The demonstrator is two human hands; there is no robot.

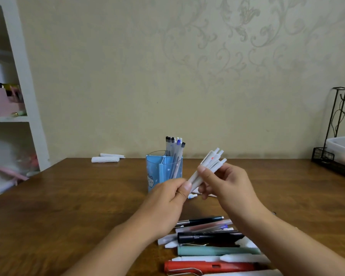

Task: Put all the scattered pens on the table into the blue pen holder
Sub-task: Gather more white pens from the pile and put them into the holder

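A blue pen holder (157, 172) stands at the middle of the brown table and has several clear pens (174, 150) upright in its right compartment. Just to its right, above the table, both hands hold a bundle of white pens (209, 166) tilted up to the right. My right hand (225, 182) grips the bundle's middle. My left hand (173, 196) pinches its lower end. A pile of scattered pens (211, 244) lies near the front edge under my arms: black, clear, green, white and red ones. A small white pen (192, 195) lies behind my hands.
Two white rolled objects (107, 158) lie at the table's back left edge. A black wire rack (335, 156) with a white tray stands at the right. White shelves (18, 96) with pink items stand to the left.
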